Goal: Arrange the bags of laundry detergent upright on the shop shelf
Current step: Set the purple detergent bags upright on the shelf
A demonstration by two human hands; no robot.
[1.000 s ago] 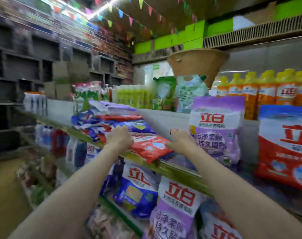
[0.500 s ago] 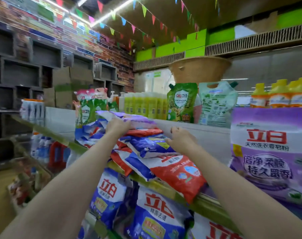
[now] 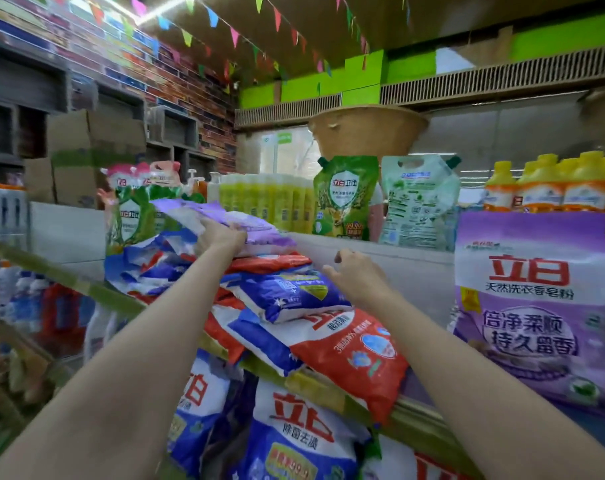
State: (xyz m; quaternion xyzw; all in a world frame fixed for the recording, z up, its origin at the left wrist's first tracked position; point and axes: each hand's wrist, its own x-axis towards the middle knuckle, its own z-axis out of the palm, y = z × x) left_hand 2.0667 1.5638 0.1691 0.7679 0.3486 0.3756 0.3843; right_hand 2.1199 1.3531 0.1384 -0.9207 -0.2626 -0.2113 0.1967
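A pile of detergent bags lies flat on the green-edged shelf. On top is a purple bag, and my left hand grips its near edge. Below it lie a blue bag and a red bag that hangs over the shelf edge. My right hand hovers over the far right end of the blue bag with fingers loosely curled, holding nothing. To the right, a large purple bag stands upright on the same shelf.
Green refill pouches and yellow bottles stand behind a white divider. More blue bags stand on the shelf below. A woven basket sits above, with cardboard boxes at the left.
The view has moved closer to the pile. My left hand has taken hold of the top purple bag. My right hand has lifted off the blue bag and shifted slightly right.
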